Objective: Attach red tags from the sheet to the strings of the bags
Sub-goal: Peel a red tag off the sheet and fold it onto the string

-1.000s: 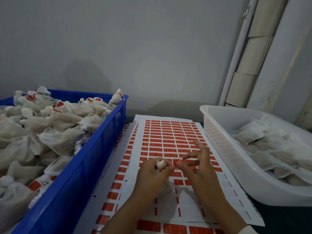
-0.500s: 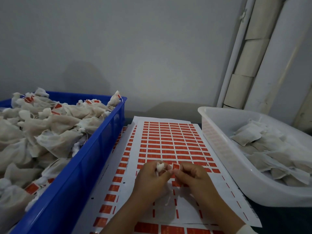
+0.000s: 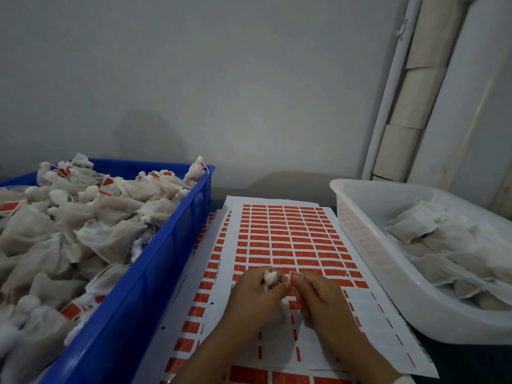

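1 head camera looks forward and down, probably near the sheet [image 3: 288, 236].

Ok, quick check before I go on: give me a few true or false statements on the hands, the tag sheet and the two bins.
1. The left hand grips a white bag top. True.
2. The right hand pinches a red tag. True.
3. The blue bin is on the right. False: it is left of the tag sheet.
4. The white bin holds bags with red tags. False: none show there.
5. The sheet's near rows are full. False: mostly peeled.
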Demonstrator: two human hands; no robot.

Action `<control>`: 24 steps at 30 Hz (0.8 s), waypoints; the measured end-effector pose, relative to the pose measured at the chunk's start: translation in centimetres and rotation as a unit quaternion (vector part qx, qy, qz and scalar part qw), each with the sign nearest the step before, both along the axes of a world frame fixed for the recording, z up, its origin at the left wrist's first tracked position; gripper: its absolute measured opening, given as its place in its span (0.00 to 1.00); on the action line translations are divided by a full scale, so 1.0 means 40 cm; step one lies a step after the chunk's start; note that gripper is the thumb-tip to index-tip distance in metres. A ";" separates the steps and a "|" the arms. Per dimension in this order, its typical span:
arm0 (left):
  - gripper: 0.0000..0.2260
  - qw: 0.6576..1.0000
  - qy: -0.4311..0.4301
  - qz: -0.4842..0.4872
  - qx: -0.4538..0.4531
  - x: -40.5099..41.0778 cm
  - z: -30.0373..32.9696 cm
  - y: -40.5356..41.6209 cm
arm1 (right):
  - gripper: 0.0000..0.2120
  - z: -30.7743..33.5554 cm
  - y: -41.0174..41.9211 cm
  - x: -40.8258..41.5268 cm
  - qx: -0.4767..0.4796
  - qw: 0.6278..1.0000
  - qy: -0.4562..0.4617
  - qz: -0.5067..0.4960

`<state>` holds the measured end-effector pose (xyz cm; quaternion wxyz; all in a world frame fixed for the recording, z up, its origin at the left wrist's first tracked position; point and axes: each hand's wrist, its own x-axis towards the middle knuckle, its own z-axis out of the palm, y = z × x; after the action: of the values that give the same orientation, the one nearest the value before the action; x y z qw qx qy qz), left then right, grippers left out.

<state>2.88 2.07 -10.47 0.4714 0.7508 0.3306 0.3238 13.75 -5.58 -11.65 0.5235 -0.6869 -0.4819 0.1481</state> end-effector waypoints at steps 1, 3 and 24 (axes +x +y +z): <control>0.05 1.000 0.009 -0.015 0.001 -0.006 0.003 0.010 | 0.09 0.004 0.000 0.001 0.001 1.000 0.013 0.004; 0.06 0.997 0.041 -0.064 0.000 -0.025 0.017 0.030 | 0.11 0.013 -0.003 0.003 0.003 0.998 0.055 0.014; 0.06 0.978 0.199 -0.055 0.025 -0.101 0.060 0.068 | 0.09 0.028 -0.012 0.014 -0.063 0.984 0.154 0.063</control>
<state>-1.18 4.79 -8.08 0.3940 0.8290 0.3675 0.1496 14.33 -6.04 -10.53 0.5364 -0.6558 -0.4278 0.3149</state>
